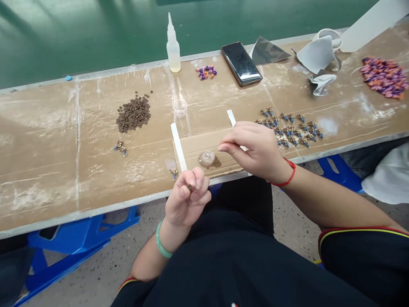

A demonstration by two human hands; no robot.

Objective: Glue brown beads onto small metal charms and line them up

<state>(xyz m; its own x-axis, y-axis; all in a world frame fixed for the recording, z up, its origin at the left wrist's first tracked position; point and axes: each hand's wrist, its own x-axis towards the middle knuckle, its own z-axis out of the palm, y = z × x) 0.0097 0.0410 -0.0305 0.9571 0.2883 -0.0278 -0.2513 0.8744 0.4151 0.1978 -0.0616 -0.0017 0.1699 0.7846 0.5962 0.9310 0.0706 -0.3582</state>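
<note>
- Pinching a small brown piece (189,186) between thumb and fingertips of the left hand (184,200), at the near edge of the table (38,149).
- Gripping with thumb and forefinger of the right hand (254,145) what looks like a thin stick (217,151), mostly hidden, pointed toward a clear round dish (207,159); cannot tell whether touching it.
- Wearing a green bangle (161,239) on the left wrist and a red cord (289,172) on the right.
- Set under the dish, as a base: a cardboard sheet (198,143), with a white strip (179,147) at its left.
- Placed just beyond the left hand: one tiny figure (174,173); farther left, a pair of figures (120,148).
- Heaped behind that pair: brown discs (134,114).
- Spread right of the right hand: many blue-and-gold figures (290,140).
- Standing beyond the sheet: a clear cup (180,110) and, at the far edge, a squeeze bottle (174,55).
- Lying farther right: purple-and-orange pieces (204,72), a phone (242,64) and, near the right edge of view, a larger purple-and-orange pile (385,76).
</note>
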